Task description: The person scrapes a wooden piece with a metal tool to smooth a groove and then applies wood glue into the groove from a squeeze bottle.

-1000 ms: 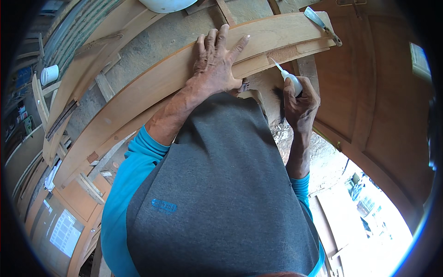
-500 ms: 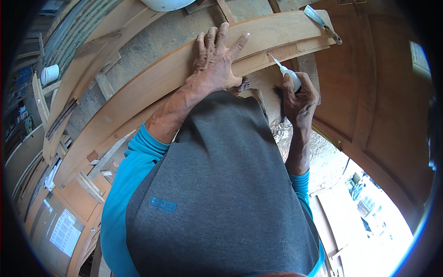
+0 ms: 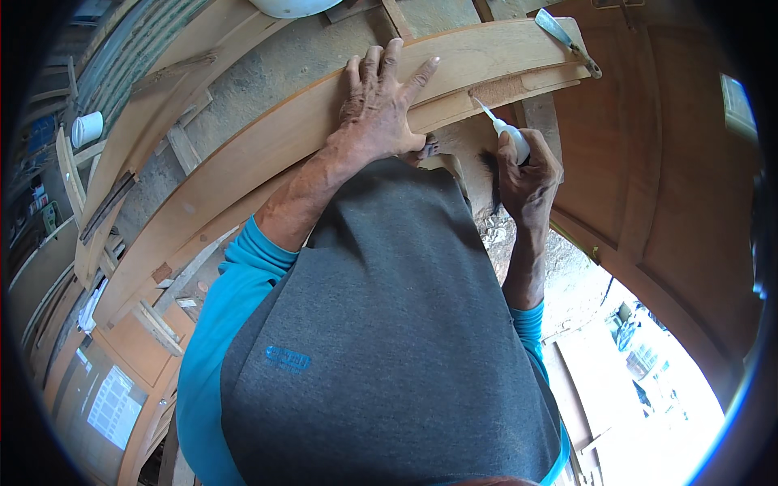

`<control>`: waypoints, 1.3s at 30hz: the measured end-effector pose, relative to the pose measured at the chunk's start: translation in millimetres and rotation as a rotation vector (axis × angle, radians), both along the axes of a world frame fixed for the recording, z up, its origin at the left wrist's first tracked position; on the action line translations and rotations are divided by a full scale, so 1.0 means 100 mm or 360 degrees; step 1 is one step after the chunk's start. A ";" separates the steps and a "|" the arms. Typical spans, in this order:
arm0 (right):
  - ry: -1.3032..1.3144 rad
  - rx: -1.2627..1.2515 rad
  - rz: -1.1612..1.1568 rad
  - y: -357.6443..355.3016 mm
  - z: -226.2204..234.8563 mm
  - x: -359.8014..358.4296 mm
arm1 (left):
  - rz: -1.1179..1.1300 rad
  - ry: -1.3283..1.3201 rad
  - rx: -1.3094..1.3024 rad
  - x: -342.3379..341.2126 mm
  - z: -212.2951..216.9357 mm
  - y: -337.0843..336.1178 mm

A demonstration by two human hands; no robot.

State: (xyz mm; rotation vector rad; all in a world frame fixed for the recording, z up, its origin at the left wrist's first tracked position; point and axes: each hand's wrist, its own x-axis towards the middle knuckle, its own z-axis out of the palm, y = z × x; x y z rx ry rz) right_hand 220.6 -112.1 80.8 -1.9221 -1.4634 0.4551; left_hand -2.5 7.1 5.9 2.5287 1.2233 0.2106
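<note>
My left hand [image 3: 379, 101] lies spread on a long wooden board [image 3: 235, 150], its fingers reaching toward the far edge. In my right hand [image 3: 531, 170] is a small white squeeze bottle [image 3: 512, 139] with a long thin nozzle, held tilted. The nozzle's tip is at a rough, darker recess [image 3: 496, 89] along the board's near edge, toward its right end; whether it touches the wood I cannot tell. A putty knife [image 3: 559, 34] rests across the board's right end, its blade on the wood and its handle hanging over the edge.
A large brown panelled door [image 3: 640, 154] stands at the right. Farther left are loose timber pieces [image 3: 185, 147], a white cup-like container [image 3: 87, 130] and corrugated sheets [image 3: 150, 61]. A white basin [image 3: 293, 6] sits at the far edge of view. Below the board shows a dusty floor.
Almost nothing differs. The bottle and my right hand have shifted very slightly, with the nozzle staying at the recess; my left hand keeps its place on the board.
</note>
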 end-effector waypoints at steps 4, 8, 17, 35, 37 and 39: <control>0.0003 -0.0011 0.0010 -0.01 0.01 0.03 | 0.0043 -0.0039 0.0064 -0.01 -0.03 -0.02; -0.0005 -0.0033 -0.0009 -0.04 0.03 0.03 | 0.0015 -0.0012 0.0038 -0.01 0.00 0.00; -0.0029 -0.0061 -0.0006 -0.05 0.05 0.03 | 0.0034 -0.0056 0.0064 -0.01 -0.04 -0.01; -0.0002 -0.0055 0.0006 -0.07 0.08 0.04 | 0.0040 -0.0042 0.0079 -0.01 -0.04 -0.02; -0.0005 -0.0071 0.0003 -0.07 0.08 0.04 | 0.0029 -0.0043 0.0071 -0.01 -0.04 -0.01; -0.0006 -0.0075 0.0000 -0.07 0.08 0.04 | 0.0010 -0.0049 0.0057 0.00 -0.04 0.00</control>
